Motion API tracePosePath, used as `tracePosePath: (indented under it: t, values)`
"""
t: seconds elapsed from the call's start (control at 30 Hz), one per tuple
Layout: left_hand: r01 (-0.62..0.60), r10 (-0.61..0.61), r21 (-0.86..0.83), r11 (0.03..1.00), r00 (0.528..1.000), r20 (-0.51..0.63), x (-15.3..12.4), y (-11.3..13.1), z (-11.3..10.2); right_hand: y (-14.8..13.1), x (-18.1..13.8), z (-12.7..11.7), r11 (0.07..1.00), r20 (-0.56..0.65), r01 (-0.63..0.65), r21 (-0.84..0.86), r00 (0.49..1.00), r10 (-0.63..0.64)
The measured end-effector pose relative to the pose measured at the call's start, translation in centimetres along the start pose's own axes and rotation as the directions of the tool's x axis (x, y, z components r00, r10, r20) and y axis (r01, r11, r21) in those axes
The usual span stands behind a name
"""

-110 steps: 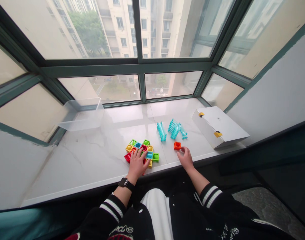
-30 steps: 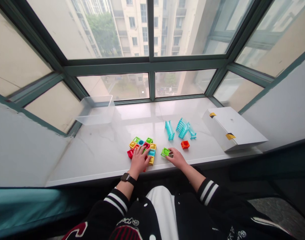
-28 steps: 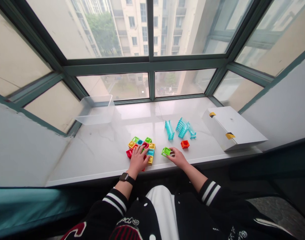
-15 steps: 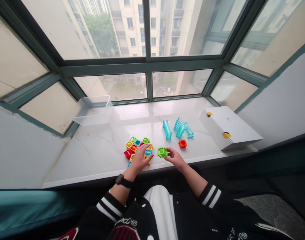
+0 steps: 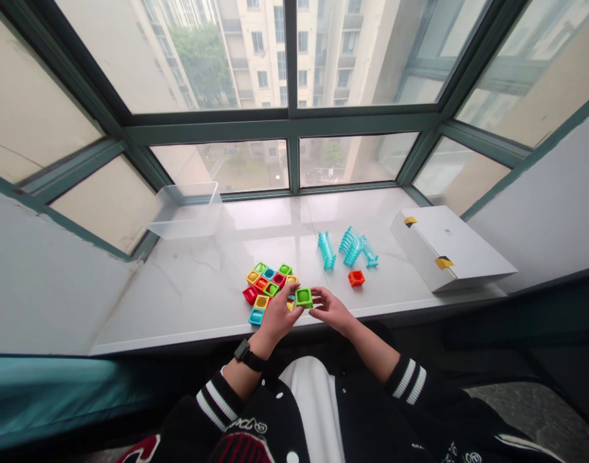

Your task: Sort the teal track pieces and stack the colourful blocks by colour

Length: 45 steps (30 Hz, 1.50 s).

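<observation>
1. Your left hand (image 5: 277, 315) is half closed, thumb and index finger parted around the left edge of the green block (image 5: 303, 298); whether it grips the block or only touches it, you cannot tell from here
2. Your right hand (image 5: 335, 311) is partly curled, with fingertips and thumb drawn in on the block's right side, so you have hold of it there
3. The green block sits between your two hands, a round hollow showing in its upper face, just beside the right end of the block cluster (image 5: 261, 284)
4. That cluster of red, orange, yellow, green and blue blocks lies flat, partly hidden under your left hand, with a blue block (image 5: 256, 316) at its near corner and a red block (image 5: 250, 295) at its left
5. Beyond your right hand, near it but untouched, you have a loose orange block (image 5: 356, 278)
6. Farther back lie a straight turquoise piece (image 5: 326, 251), a curved turquoise piece (image 5: 353, 249) and a smaller turquoise piece (image 5: 370, 254), the last two close together
7. Your work surface is a glossy white sill (image 5: 202, 296) with faint grey veining, a clear plastic bin (image 5: 186, 226) standing at its back left and a white box (image 5: 461, 247) with yellow-and-black tabs at its right
8. Around you runs a dark green window frame (image 5: 212, 133), with a pale building (image 5: 256, 58) and a tree (image 5: 202, 64) outside, and teal cloth (image 5: 58, 399) hangs at your lower left
</observation>
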<state>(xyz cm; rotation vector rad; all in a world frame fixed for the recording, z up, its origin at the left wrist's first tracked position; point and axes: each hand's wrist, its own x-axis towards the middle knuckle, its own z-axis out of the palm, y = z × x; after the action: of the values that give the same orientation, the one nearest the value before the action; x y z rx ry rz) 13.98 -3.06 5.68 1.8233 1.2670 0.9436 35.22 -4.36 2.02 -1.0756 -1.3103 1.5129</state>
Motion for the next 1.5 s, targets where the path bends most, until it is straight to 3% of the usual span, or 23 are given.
tracePosePath:
  t: [0.2, 0.4, 0.57, 0.7, 0.9, 1.03, 1.13, 1.3, 1.5]
  values:
    - [-0.052, 0.053, 0.047, 0.998, 0.998, -0.023, 0.0, 0.3, 0.6, -0.8, 0.0, 0.1, 0.988, -0.059, 0.069, -0.137, 0.995, -0.078]
    - [-0.187, 0.186, 0.057, 0.981, 0.982, 0.037, -0.2, 0.9, 0.4, -0.9, -0.1, -0.3, 0.988, -0.074, 0.058, -0.145, 0.995, -0.070]
    - [-0.190, 0.187, 0.060, 0.980, 0.981, 0.053, -0.1, 1.4, 0.2, -0.6, -0.1, -0.6, 0.980, -0.073, 0.053, -0.190, 0.995, -0.068]
    - [-0.213, 0.206, 0.126, 0.969, 0.976, 0.070, -0.1, 0.4, 0.8, -0.3, -0.1, -0.9, 0.963, -0.094, 0.103, -0.250, 0.987, -0.130]
    - [-0.204, 0.193, 0.185, 0.961, 0.978, 0.078, -0.1, -1.3, 2.4, -0.6, -0.6, -1.9, 0.899, -0.002, 0.187, -0.396, 0.979, -0.204]
    - [-0.295, 0.248, 0.281, 0.913, 0.950, 0.191, 0.3, -1.2, 1.9, -0.4, -0.7, -3.1, 0.862, 0.027, 0.180, -0.475, 0.981, -0.190]
    - [-0.292, 0.246, 0.427, 0.856, 0.956, 0.162, 1.0, -2.0, 0.9, 0.1, -0.2, -4.6, 0.831, -0.043, 0.132, -0.540, 0.982, -0.184]
    - [0.011, 0.020, 0.658, 0.753, 0.999, -0.040, 1.6, -6.0, 0.0, -0.1, 1.2, -8.0, 0.667, -0.195, -0.031, -0.744, 0.965, -0.173]
    - [0.022, -0.008, 0.746, 0.666, 1.000, -0.022, 1.0, -8.4, 0.4, -2.0, 3.4, -10.0, 0.295, -0.179, -0.140, -0.945, 0.978, -0.110]
